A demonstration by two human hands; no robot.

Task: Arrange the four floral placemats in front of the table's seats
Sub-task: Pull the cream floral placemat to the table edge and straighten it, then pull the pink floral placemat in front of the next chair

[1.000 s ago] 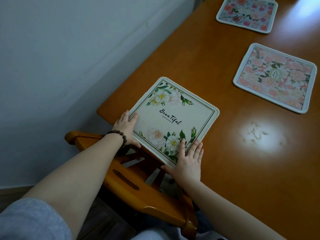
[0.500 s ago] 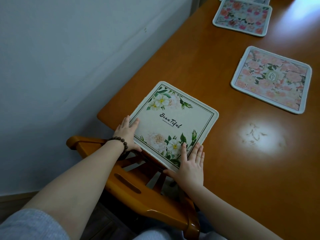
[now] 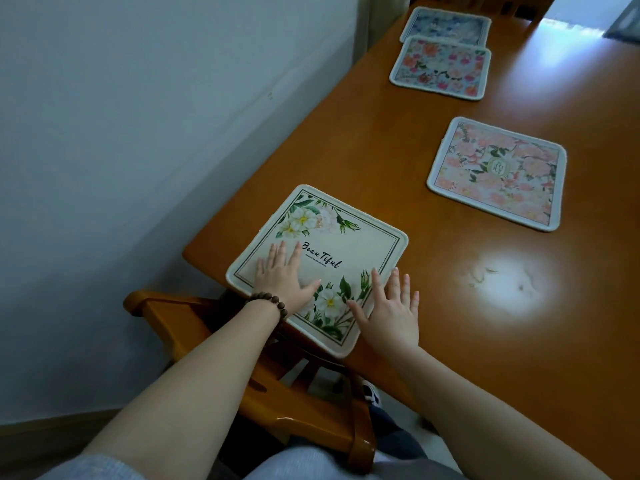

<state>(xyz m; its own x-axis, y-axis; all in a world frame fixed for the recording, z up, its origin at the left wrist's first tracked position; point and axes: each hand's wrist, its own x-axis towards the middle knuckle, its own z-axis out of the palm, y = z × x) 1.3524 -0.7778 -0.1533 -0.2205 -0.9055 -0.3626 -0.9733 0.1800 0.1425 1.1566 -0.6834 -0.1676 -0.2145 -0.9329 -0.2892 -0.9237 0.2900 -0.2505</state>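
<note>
Against a pale wall, an orange wooden table (image 3: pixel 398 157) carries four floral placemats. One cream placemat (image 3: pixel 349 244) lies at the near corner, above a wooden chair (image 3: pixel 194 327); the left hand (image 3: pixel 282 277) lies flat on it, fingers straight, and the right hand (image 3: pixel 391 306) rests flat across its right edge. Farther along lie a pink placemat (image 3: pixel 498 173), a coral placemat (image 3: pixel 441 67) and a blue placemat (image 3: pixel 446 26), the last two overlapping.
</note>
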